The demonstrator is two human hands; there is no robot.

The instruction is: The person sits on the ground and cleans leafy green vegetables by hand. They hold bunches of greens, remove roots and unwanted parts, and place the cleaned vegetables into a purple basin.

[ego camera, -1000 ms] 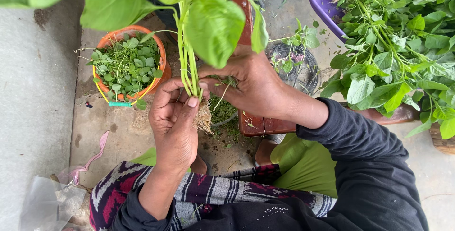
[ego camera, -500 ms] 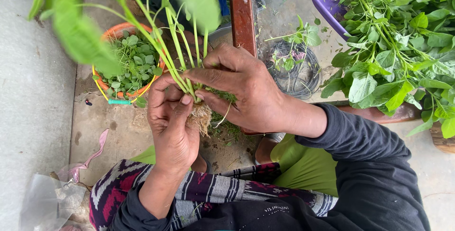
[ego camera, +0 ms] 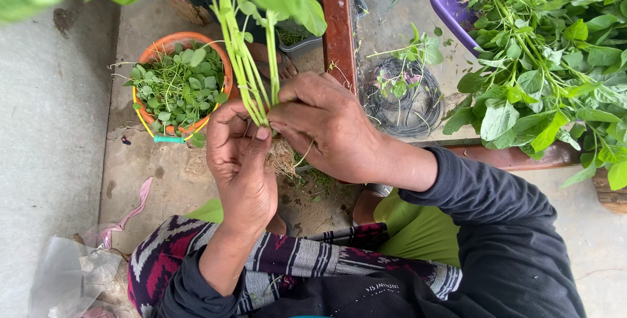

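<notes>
The stems [ego camera: 251,89] are light green, the bucket [ego camera: 159,50] is orange, the tub [ego camera: 450,4] is purple, and the cloth [ego camera: 287,259] has purple, black and white stripes.

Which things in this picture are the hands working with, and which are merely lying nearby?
In hand: left hand, right hand, bunch of green stems with roots.
Lying about: orange bowl of leaves, purple basin, clear plastic bag.
</notes>
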